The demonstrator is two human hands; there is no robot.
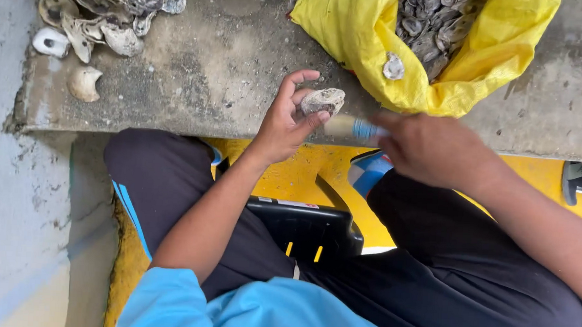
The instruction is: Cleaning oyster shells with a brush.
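Centrally, left hand pinched 1 oyster shell between fingertips, right hand gripped a pale-handled tool, its tip just under the shell.

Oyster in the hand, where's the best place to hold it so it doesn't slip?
Probably as the left hand does now: pinch the oyster across its narrow sides, fingers over the top and thumb underneath, coming from its left. The rough, lumpy shell gives a sure grip there, and the right edge stays bare, facing the tool in the right hand.
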